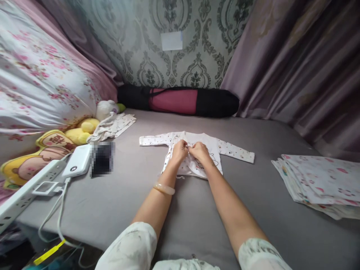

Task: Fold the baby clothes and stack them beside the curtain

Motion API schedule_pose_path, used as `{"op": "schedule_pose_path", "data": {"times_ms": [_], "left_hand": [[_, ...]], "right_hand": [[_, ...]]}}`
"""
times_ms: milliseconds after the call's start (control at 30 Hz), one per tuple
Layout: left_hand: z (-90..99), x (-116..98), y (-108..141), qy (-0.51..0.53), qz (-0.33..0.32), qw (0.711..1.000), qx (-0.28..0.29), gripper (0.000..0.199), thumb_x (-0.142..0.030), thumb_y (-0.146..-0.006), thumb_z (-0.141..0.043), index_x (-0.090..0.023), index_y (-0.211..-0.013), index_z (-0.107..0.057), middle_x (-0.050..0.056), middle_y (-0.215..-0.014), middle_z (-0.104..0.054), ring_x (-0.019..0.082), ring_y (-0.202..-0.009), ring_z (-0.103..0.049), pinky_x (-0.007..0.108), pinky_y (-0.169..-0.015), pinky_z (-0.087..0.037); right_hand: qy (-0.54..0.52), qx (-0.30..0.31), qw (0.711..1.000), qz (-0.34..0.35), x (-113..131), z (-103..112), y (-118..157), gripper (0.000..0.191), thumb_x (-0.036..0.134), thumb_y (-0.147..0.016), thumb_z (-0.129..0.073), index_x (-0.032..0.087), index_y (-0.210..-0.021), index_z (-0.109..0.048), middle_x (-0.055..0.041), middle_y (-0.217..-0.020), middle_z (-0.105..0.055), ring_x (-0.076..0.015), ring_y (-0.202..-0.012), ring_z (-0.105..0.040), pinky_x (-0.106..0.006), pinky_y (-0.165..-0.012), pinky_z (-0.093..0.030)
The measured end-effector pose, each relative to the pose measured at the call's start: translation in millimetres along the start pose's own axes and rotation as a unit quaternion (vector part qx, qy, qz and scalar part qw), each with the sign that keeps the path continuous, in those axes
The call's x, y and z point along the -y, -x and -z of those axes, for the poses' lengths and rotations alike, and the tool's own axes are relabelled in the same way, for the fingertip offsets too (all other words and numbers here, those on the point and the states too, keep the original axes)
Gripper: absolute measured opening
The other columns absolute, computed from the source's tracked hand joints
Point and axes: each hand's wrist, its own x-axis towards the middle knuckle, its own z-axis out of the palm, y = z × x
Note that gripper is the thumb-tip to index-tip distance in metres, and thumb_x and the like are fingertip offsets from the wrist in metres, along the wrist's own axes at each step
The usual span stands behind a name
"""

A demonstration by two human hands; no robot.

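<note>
A small white long-sleeved baby top (pixel 213 144) with a scattered print lies on the grey bed surface (pixel 135 202), both sleeves spread out to the sides. Over its middle, my left hand (pixel 180 150) is closed, fingers pinched on the fabric near the chest. Right beside it, my right hand (pixel 198 152) also pinches the top, its fingertips almost meeting those of the left. A small tie hangs out at the lower hem. The exact bit of cloth between the fingertips is too small to make out.
A stack of folded printed cloths (pixel 320 180) lies at the right. At the left are a crumpled cloth (pixel 109 125), plush toys (pixel 77 133), a power bank (pixel 77 161), a power strip (pixel 30 187) and white cables (pixel 60 213). A black and pink bag (pixel 174 100) lines the wall.
</note>
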Motion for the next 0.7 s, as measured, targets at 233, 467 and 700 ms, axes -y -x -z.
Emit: {"op": "schedule_pose_path", "data": {"times_ms": [233,467,700], "left_hand": [[2.5,4.4,-3.4,-0.017,-0.02,1.0,0.015,0.033,-0.006,-0.084,-0.046,-0.013,-0.106,-0.07,0.011,-0.103,-0.071,0.02,-0.099,-0.063,0.027,-0.088,-0.046],[-4.8,12.3,-4.7,-0.062,-0.077,0.995,0.002,0.033,-0.019,-0.086,-0.053,-0.016,-0.115,-0.07,0.012,-0.106,-0.064,0.023,-0.102,-0.057,0.033,-0.096,-0.042],[-5.4,16.3,-3.1,-0.104,-0.128,0.985,0.042,0.039,-0.013,-0.082,-0.05,-0.021,-0.114,-0.07,0.012,-0.105,-0.059,0.026,-0.104,-0.055,0.036,-0.094,-0.043]], "right_hand": [[-0.12,0.021,0.992,-0.019,-12.4,-3.0,-6.0,0.018,0.023,-0.079,-0.056,0.017,-0.064,-0.063,-0.0028,-0.055,-0.061,-0.0145,-0.051,-0.058,-0.022,-0.049,-0.037],[-0.399,0.063,0.912,-0.073,-13.9,12.9,-4.6,0.014,0.019,-0.084,-0.059,0.016,-0.071,-0.058,0.0063,-0.049,-0.05,-0.0051,-0.041,-0.045,-0.014,-0.038,-0.03],[-0.413,0.1,0.902,-0.078,-12.4,11.3,-4.8,0.017,0.016,-0.088,-0.056,0.015,-0.072,-0.061,0.0027,-0.06,-0.059,-0.0041,-0.045,-0.05,-0.013,-0.04,-0.034]]}}
